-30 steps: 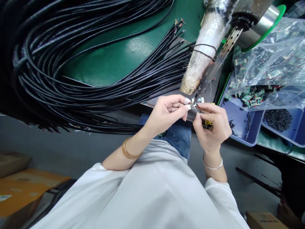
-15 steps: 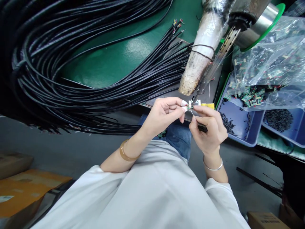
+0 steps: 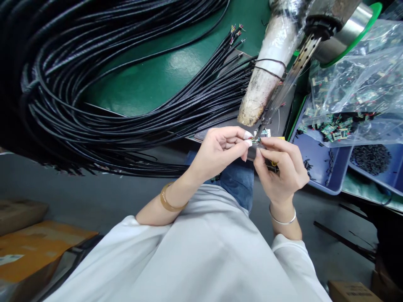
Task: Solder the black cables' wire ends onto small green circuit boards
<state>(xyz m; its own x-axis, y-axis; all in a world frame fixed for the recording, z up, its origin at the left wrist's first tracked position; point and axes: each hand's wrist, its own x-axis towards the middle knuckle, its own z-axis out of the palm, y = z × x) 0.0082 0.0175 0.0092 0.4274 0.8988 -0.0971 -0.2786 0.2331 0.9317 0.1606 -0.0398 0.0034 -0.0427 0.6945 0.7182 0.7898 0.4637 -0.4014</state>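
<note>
My left hand [image 3: 220, 147] is closed in a pinch, thumb and forefinger together on thin coloured wires [image 3: 251, 140]. White coverings sit on those two fingertips. Facing it, my right hand [image 3: 281, 165] has its thumb and forefinger pinched at the edge of a small green circuit board [image 3: 256, 139]. The wire ends meet the board, though the exact contact is too small to make out. A soldering iron [image 3: 299, 65] slants down from above, its tip right at the board between my hands. Another pale, pinned part [image 3: 266, 132] lies just behind my fingertips.
Beside the iron hangs a white wrapped tube [image 3: 261, 84]. Black cables [image 3: 141, 121] with stripped ends spread across the left. A solder spool [image 3: 346, 33], a plastic bag of circuit boards [image 3: 355, 79] and blue trays [image 3: 335, 167] with small black pieces stand at right.
Both hands have shifted slightly to the right in the picture, as has the whole scene a little. The wires and board now sit closer under the iron's tip.
</note>
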